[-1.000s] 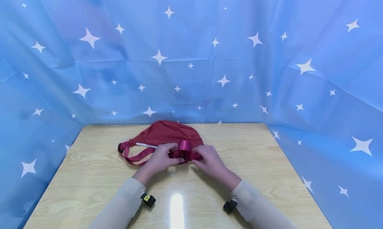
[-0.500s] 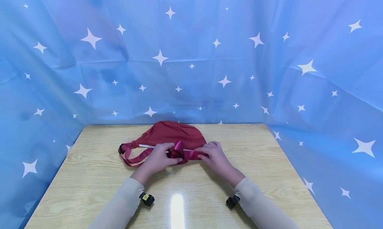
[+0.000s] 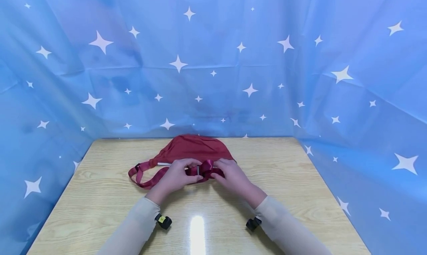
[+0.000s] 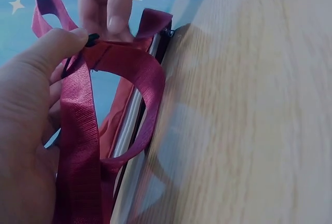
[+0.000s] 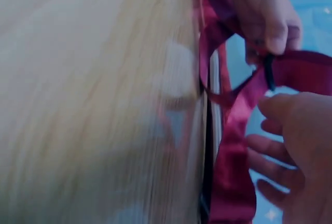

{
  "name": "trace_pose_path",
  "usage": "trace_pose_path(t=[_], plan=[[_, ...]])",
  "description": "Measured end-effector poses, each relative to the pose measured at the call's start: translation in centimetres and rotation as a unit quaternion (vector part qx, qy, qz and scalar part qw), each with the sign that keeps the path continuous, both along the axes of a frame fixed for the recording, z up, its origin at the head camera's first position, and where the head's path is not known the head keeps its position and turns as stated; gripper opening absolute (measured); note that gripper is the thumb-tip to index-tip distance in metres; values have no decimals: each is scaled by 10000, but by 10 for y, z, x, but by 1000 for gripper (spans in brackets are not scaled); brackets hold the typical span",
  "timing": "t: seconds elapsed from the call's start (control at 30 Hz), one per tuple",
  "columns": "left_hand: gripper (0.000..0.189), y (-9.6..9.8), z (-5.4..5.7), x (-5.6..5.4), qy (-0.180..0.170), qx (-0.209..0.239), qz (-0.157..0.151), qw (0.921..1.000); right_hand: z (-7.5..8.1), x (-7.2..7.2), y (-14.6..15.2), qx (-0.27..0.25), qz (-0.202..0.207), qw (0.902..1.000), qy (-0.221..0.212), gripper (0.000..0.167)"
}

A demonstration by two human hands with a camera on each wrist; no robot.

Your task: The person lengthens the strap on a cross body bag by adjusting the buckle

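A dark red waist bag [image 3: 197, 149] lies on the table with its webbing strap [image 4: 80, 146] looped along its near edge. My left hand [image 3: 178, 175] pinches the strap beside a small dark slider buckle [image 5: 269, 72]; its thumb rests right at the buckle in both wrist views. From the other side, my right hand [image 3: 231, 177] holds the strap close to the buckle, thumb tip at its edge and the other fingers behind it in the right wrist view. A short strap loop stands up between the hands in the head view.
The pale wood-grain table [image 3: 283, 166] runs up to a blue star-patterned curtain [image 3: 213, 43] at the back and sides. A pale zipper strip [image 3: 164, 164] shows on the bag. Each wrist wears a small black camera.
My right hand drew the strap out to the right, then moved back left towards the buckle. The left hand stays nearly in place, while the strap loop at the far left has shifted slightly.
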State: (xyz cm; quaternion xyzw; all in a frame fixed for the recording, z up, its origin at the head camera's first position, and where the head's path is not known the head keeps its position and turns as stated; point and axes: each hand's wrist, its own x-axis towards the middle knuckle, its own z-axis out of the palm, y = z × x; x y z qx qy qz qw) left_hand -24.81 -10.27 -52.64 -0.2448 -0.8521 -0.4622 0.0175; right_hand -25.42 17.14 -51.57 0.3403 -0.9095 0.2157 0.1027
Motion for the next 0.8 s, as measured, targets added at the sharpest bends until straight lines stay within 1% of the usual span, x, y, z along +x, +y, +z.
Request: trace_pose_path(t=[0.17, 0.27, 0.33, 0.43, 0.57, 0.63, 0.67, 0.73, 0.8], plan=[[40, 1, -2, 0, 33, 70, -22, 10000, -3, -3, -9, -490, -124, 9959, -747, 8], [40, 0, -3, 0, 26, 84, -2, 10000, -3, -4, -5, -710, -71, 9930, -946, 6], [41, -1, -2, 0, 21, 78, 32, 10000, -2, -5, 1, -699, 74, 9939, -850, 3], [42, -3, -1, -1, -23, 56, 120, 9999, 2, -6, 15, -602, 222, 9969, -462, 11], [43, -6, 1, -1, -96, 94, 226, 9997, 5, -7, 30, -229, 117, 9994, 234, 14], [43, -7, 3, 0, -108, 120, 233, 9996, 4, -8, 31, 7, 62, 9990, 432, 13], [43, -7, 3, 0, -103, 126, 216, 9996, 5, -7, 29, 115, 57, 9990, 429, 15], [43, -6, 3, 0, -59, 110, 175, 9998, 6, -6, 22, 315, 57, 9988, 368, 23], [43, -5, 3, 0, -8, 118, 121, 9999, 7, -4, 11, 458, 44, 9988, 175, 32]])
